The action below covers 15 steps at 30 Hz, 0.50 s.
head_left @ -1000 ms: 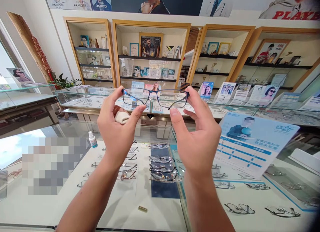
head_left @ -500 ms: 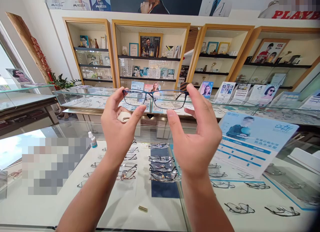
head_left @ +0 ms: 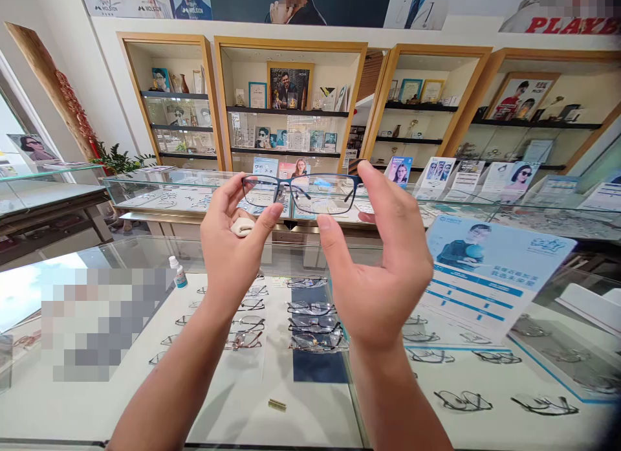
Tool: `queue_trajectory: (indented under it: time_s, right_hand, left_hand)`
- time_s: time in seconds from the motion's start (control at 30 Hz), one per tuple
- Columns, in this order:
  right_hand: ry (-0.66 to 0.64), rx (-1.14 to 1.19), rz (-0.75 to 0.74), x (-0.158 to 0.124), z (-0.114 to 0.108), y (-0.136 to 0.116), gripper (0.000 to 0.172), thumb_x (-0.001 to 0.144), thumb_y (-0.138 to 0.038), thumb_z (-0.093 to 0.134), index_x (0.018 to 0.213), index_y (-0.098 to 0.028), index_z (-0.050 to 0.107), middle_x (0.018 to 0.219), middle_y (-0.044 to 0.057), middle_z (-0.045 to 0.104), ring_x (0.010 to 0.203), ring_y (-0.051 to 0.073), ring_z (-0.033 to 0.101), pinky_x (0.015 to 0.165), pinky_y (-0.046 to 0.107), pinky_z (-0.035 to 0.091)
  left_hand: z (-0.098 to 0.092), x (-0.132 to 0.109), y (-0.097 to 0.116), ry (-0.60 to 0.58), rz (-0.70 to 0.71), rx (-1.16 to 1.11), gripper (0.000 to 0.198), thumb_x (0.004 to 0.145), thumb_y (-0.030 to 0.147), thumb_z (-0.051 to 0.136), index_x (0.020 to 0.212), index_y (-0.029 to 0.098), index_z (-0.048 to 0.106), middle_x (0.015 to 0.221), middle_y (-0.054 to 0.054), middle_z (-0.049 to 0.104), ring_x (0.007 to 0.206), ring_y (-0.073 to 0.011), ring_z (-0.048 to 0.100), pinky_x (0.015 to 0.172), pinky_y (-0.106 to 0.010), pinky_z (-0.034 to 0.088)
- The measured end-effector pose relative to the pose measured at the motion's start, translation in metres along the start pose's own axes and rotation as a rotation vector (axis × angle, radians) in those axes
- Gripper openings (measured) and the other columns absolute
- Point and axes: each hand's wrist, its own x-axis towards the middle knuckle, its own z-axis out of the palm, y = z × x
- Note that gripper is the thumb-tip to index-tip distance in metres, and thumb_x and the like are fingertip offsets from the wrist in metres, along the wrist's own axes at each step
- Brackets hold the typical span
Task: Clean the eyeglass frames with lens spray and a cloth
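Note:
A pair of eyeglasses (head_left: 323,175) with a thin dark-blue rectangular frame is held up in front of me, above the glass counter. My left hand (head_left: 233,257) is closed on its left end, and a folded cream cloth (head_left: 243,227) is tucked in the same palm. On the other side, my right hand (head_left: 383,263) grips the right end near the hinge, with the index finger at the top corner and the thumb below the lens. The lenses are clear, so the display behind shows through them. The temples are mostly hidden.
Under the glass counter (head_left: 228,418) lie several rows of eyeglasses (head_left: 314,323). A small white bottle (head_left: 178,272) stands at the left. A blue-and-white printed sign (head_left: 495,270) leans at the right. Beyond are another display case (head_left: 160,195) and wooden shelves (head_left: 291,43).
The eyeglasses have turned and shifted slightly, so the left end sits a little further right. Both hands keep their hold. The view has moved very slightly.

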Motion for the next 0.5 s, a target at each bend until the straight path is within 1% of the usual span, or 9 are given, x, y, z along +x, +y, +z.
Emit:
queue_trajectory:
  time_s: [0.1, 0.27, 0.4, 0.5]
  right_hand:
    - [0.036, 0.027, -0.048, 0.0002, 0.0008, 0.0, 0.056, 0.105, -0.025, 0.062, 0.161, -0.033, 0.06, 0.154, 0.008, 0.07, 0.153, 0.038, 0.06, 0.12, 0.068, 0.06]
    - [0.023, 0.023, -0.042, 0.0003, -0.0013, -0.003, 0.059, 0.105, -0.026, 0.062, 0.163, -0.035, 0.057, 0.155, 0.008, 0.069, 0.154, 0.04, 0.059, 0.119, 0.071, 0.059]
    - [0.012, 0.095, 0.023, 0.0003, -0.0019, -0.0037, 0.055, 0.106, -0.028, 0.063, 0.16, -0.038, 0.06, 0.156, 0.007, 0.068, 0.156, 0.04, 0.056, 0.12, 0.073, 0.057]
    - [-0.026, 0.179, 0.126, 0.0001, -0.0002, -0.0003, 0.054, 0.107, -0.033, 0.063, 0.161, -0.038, 0.06, 0.159, 0.007, 0.066, 0.155, 0.04, 0.057, 0.117, 0.072, 0.06]
  left_hand:
    - [0.0001, 0.0004, 0.0003, -0.035, -0.038, -0.029, 0.065, 0.092, 0.059, 0.087, 0.143, 0.024, 0.068, 0.144, -0.016, 0.073, 0.143, -0.0359, 0.068, 0.106, -0.044, 0.066]
    - [-0.0001, 0.0019, -0.0005, -0.068, -0.04, -0.043, 0.061, 0.092, 0.059, 0.087, 0.139, 0.024, 0.069, 0.142, -0.015, 0.075, 0.139, -0.0342, 0.071, 0.103, -0.043, 0.067]
    - [0.0014, 0.0018, -0.0011, -0.023, 0.008, -0.034, 0.059, 0.091, 0.058, 0.088, 0.135, 0.024, 0.069, 0.138, -0.014, 0.075, 0.136, -0.032, 0.071, 0.102, -0.042, 0.066]
    - [0.0035, 0.0002, -0.001, 0.068, 0.057, -0.028, 0.064, 0.089, 0.061, 0.09, 0.135, 0.024, 0.066, 0.138, -0.014, 0.073, 0.135, -0.0313, 0.069, 0.1, -0.042, 0.066]
